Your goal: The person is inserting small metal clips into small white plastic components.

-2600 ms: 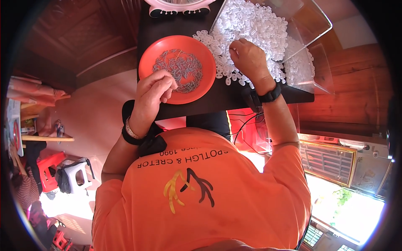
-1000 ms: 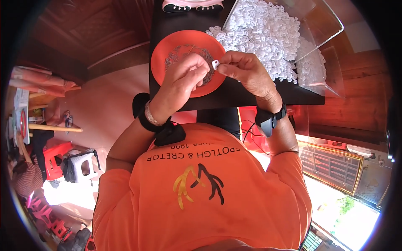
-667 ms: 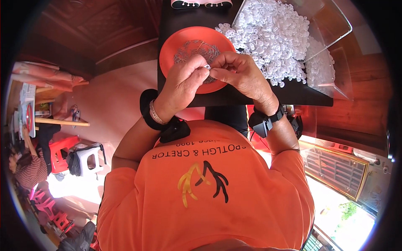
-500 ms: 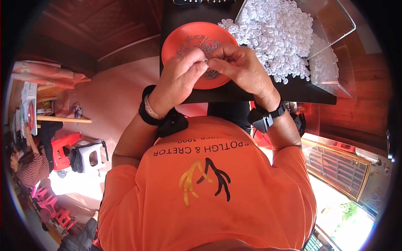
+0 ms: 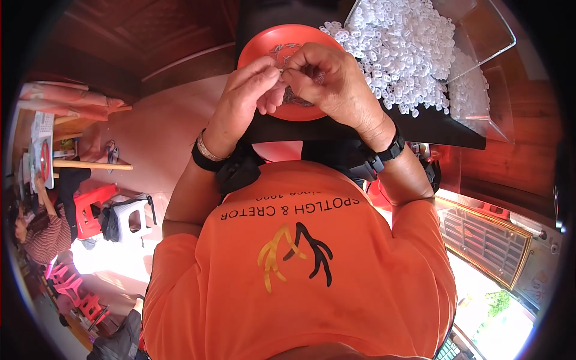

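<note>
Over an orange-red plate (image 5: 255, 51) of small grey metal pins, my two hands meet fingertip to fingertip. My left hand (image 5: 248, 90) pinches something tiny between thumb and forefinger; I cannot make out what it is. Against that same spot, my right hand (image 5: 329, 78) presses its own thumb and forefinger together, and what lies between them is hidden. The metal pins (image 5: 287, 49) lie in a loose heap in the plate, partly covered by my hands. Just right of the plate spreads a big pile of small white oval plastic pieces (image 5: 408, 48), each with holes.
The plate and pile rest on a dark table (image 5: 444, 129). A clear plastic box (image 5: 480, 90) holds more white pieces at the right. To the left are a red stool (image 5: 96, 201), a white stool (image 5: 135, 216) and a seated person in a striped top (image 5: 51, 237).
Both hands have shifted slightly left and away from me, still joined at the fingertips. My left hand has turned, with its lower fingers now showing beneath the pinch.
</note>
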The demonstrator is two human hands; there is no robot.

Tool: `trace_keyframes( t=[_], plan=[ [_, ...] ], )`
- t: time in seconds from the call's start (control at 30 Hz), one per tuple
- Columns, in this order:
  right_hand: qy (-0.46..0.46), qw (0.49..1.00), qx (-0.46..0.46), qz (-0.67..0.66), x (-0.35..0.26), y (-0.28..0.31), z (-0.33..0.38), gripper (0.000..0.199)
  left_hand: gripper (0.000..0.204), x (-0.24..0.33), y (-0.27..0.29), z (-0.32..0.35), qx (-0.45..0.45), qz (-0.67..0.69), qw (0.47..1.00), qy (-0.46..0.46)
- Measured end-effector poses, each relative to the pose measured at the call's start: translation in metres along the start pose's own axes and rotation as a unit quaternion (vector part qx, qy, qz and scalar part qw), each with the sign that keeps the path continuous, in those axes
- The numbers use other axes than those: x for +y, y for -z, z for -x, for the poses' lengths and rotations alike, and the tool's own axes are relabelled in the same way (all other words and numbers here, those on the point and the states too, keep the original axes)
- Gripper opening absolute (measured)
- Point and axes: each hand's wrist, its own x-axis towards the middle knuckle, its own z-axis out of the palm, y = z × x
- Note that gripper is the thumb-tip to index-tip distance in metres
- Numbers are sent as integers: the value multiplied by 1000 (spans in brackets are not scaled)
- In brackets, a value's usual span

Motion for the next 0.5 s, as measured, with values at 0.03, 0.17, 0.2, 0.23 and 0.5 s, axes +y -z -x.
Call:
trace_keyframes(
  t=[0.03,0.17,0.2,0.23,0.5],
  plan=[
    [47,997,19,54,-1,-1,0,10,30,-1,1,0,2,0,1000,0],
    [261,937,78,218,7,2,-5,15,30,1,0,2,-19,70,997,8],
    [263,937,77,218,6,2,-5,15,28,3,-1,3,-17,111,994,18],
    [310,911,89,259,5,3,-5,16,28,2,-1,3,-15,111,994,16],
    [264,941,84,197,15,-6,6,27,18,-5,-3,5,2,110,993,30]
  ],
)
